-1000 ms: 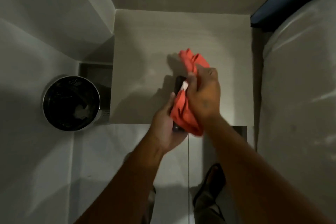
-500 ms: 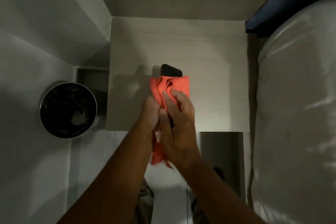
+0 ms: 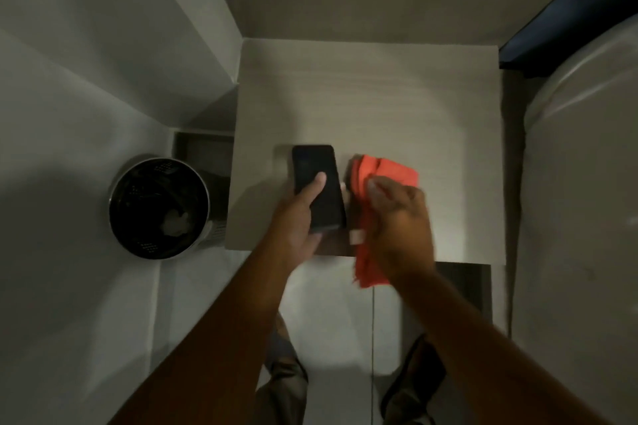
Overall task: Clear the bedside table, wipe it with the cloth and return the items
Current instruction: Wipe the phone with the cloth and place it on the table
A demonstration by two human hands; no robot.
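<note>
Now the two hands have come apart: the right hand grips the bunched orange cloth, pulled off the phone, which the left hand holds, thumb across its dark glossy screen. Likely the phone goes back next on the pale, bare bedside table beneath.

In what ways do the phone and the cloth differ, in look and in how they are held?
The phone is black, flat and rigid; the cloth is orange-red, soft and bunched. The left hand holds the phone with the thumb across its face; the right hand clutches the cloth, whose end hangs past the bedside table edge. Both are over the table's front part.
</note>
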